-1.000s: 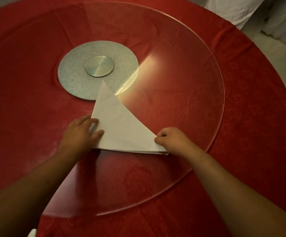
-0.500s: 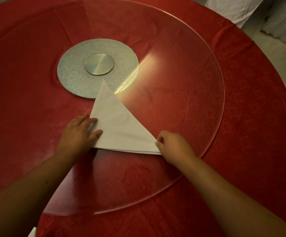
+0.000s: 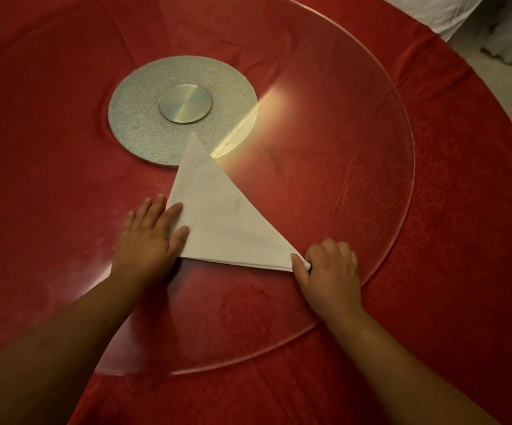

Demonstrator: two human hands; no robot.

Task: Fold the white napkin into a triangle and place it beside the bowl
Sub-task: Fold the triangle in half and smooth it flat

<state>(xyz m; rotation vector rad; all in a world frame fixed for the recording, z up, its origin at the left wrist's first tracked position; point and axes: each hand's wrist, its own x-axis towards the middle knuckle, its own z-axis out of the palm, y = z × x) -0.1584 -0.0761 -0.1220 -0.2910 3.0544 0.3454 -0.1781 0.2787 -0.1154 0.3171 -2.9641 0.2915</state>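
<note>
The white napkin [image 3: 217, 216] lies folded as a triangle on the glass turntable [image 3: 355, 167], its far tip over the silver hub. My left hand [image 3: 149, 237] rests flat, fingers spread, with thumb and forefinger pressing the napkin's near left corner. My right hand [image 3: 329, 271] pinches the napkin's near right corner between thumb and fingers. No bowl is in view.
A silver glittery disc [image 3: 144, 124] with a metal cap [image 3: 184, 103] sits under the glass centre. The round table wears a red patterned cloth [image 3: 463, 271]. White draped fabric [image 3: 451, 10] stands beyond the table at the top right.
My right hand slid slightly right and nearer, keeping its pinch on the corner. The left hand's fingers spread flatter on the left corner. The napkin barely shifted.
</note>
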